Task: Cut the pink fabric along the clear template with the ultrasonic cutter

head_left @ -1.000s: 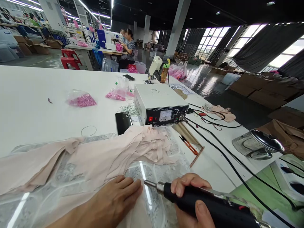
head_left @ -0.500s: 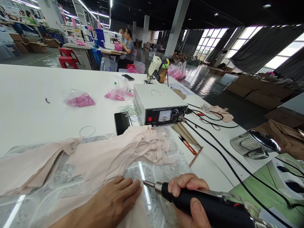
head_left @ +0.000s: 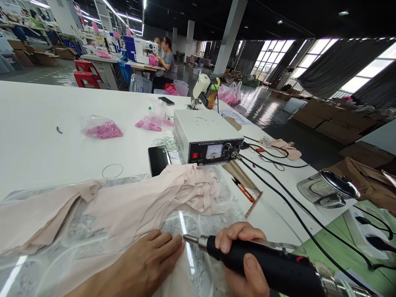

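Note:
My right hand [head_left: 244, 255] is wrapped round a black handheld tool [head_left: 262, 264] with a pointed metal tip. That tip sits just right of the fingertips of my left hand [head_left: 151, 258]. Fingers together, my left hand presses on pale pink fabric [head_left: 177, 276] over a clear, patterned mat [head_left: 204, 231]. More pale pink fabric pieces [head_left: 148, 198] lie piled beyond my hands, and another piece [head_left: 40, 214] lies at the left. What is under my left palm is hidden.
A white control box [head_left: 210, 132] with cables stands behind the fabric, near a phone [head_left: 158, 160]. Orange snips [head_left: 244, 189] and a lidded glass mug [head_left: 328, 187] are on the right. Bags of pink pieces [head_left: 103, 128] lie farther back. A person [head_left: 167, 62] sits beyond the table.
The tool in my right hand has shifted slightly left, its tip nearer my left fingertips. My left hand looks nearly still on the fabric. The view has shifted slightly.

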Demonstrator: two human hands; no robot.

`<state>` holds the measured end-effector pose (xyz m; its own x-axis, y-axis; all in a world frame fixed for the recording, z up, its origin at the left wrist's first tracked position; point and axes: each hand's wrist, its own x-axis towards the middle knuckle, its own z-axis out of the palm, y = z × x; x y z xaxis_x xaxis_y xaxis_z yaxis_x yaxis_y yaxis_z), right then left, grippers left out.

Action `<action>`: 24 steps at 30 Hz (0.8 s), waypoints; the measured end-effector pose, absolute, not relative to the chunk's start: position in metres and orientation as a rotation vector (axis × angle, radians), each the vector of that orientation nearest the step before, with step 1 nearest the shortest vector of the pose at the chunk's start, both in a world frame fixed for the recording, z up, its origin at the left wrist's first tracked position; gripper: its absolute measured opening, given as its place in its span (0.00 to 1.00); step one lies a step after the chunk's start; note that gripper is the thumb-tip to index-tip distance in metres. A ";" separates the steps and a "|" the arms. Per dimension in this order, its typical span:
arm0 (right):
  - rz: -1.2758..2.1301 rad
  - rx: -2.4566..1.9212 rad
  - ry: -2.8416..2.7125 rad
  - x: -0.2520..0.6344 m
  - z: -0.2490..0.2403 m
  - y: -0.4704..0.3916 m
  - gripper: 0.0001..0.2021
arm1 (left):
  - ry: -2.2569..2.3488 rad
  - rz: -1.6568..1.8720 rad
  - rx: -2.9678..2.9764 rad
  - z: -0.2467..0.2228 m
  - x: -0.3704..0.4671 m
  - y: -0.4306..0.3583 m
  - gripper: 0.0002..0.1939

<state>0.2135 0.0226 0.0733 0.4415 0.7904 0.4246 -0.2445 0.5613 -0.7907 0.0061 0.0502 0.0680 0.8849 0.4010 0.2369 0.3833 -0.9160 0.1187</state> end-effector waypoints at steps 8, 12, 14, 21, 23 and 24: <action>0.746 -0.688 -0.859 0.213 0.072 0.023 0.07 | 0.626 0.325 2.978 0.065 0.004 0.049 0.19; 0.753 -0.682 -0.866 0.214 0.073 0.022 0.07 | 0.621 0.307 2.973 0.065 0.004 0.049 0.20; 0.758 -0.680 -0.886 0.215 0.073 0.022 0.07 | 0.622 0.309 2.967 0.065 0.004 0.050 0.20; 0.782 -0.638 -0.865 0.217 0.077 0.023 0.07 | 0.620 0.368 3.017 0.071 0.005 0.050 0.20; 0.783 -0.625 -0.824 0.219 0.080 0.020 0.07 | 0.617 0.332 3.039 0.073 0.004 0.050 0.21; 0.783 -0.622 -0.815 0.221 0.081 0.017 0.08 | 0.616 0.311 3.044 0.074 0.004 0.050 0.21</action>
<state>0.2207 0.0168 0.0807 0.4455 0.8033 0.3953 -0.3628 0.5657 -0.7405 0.0039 0.0502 0.0738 0.9022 0.3870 0.1903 0.3829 -0.9219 0.0596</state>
